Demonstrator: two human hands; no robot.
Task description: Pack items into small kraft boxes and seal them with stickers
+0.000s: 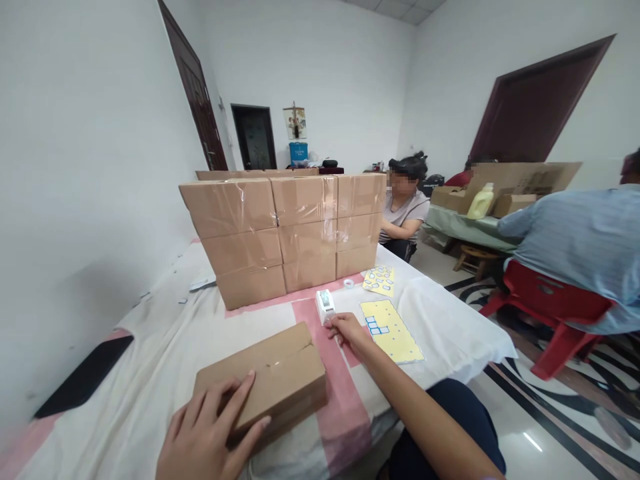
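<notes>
My left hand [210, 427] spans the near left corner of a closed cardboard box [280, 367], fingers spread over the top and thumb against the front side. The box lies flat on the cloth. My right hand [347, 330] has its fingers bent and pinched together at the near end of a small white device with a display [325, 303], which looks like a label printer. Whatever sits between those fingertips is too small to make out. To the right lie a yellow sheet with blue outlined squares [393, 333] and a second yellow sheet covered in small drawings [380, 280].
Taped cardboard boxes [280, 233] stand stacked in rows along the far side of the table [450, 320]. A tape roll [349, 284] lies near them. At left is a black flat object [85, 377]. One person [407, 207] sits behind, another [575, 247] on a red chair [555, 300].
</notes>
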